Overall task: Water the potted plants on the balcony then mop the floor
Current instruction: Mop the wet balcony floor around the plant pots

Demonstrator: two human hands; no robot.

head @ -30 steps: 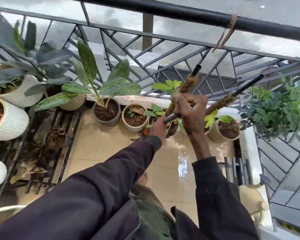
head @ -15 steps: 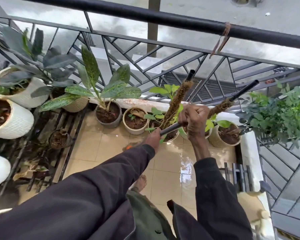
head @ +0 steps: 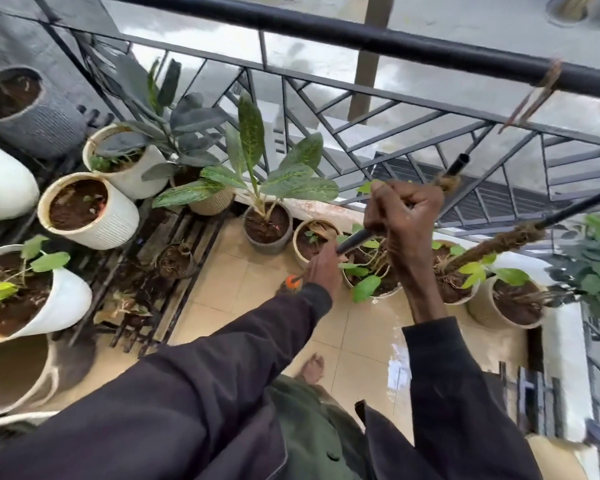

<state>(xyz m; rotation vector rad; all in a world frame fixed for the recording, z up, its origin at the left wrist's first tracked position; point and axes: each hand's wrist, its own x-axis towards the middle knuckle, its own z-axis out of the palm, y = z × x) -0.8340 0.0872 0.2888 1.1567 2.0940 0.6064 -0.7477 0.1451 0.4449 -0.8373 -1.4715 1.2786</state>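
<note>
My right hand (head: 400, 216) is closed in a fist around the upper part of a dark pole (head: 355, 239), held above the row of pots at the foot of the balcony railing (head: 326, 34). My left hand (head: 323, 268) is lower, fingers wrapped round the same pole further down; just left of that hand an orange fitting (head: 290, 280) shows on the shaft. The pole's lower end is hidden behind my left hand and sleeve, so whether it carries a mop head cannot be told. Below the right hand stands a cream pot (head: 371, 271) with broad green leaves and a fibre-wrapped stake (head: 449, 180) rising toward the railing. To the right of that pot stands another pot (head: 506, 303) with a similar tilted stake (head: 534, 230). To its left are a small cream pot (head: 314, 237) and a grey pot (head: 267, 223) with a spotted-leaf plant. The beige tiled floor (head: 361, 334) near the cream pot shines wet.
</note>
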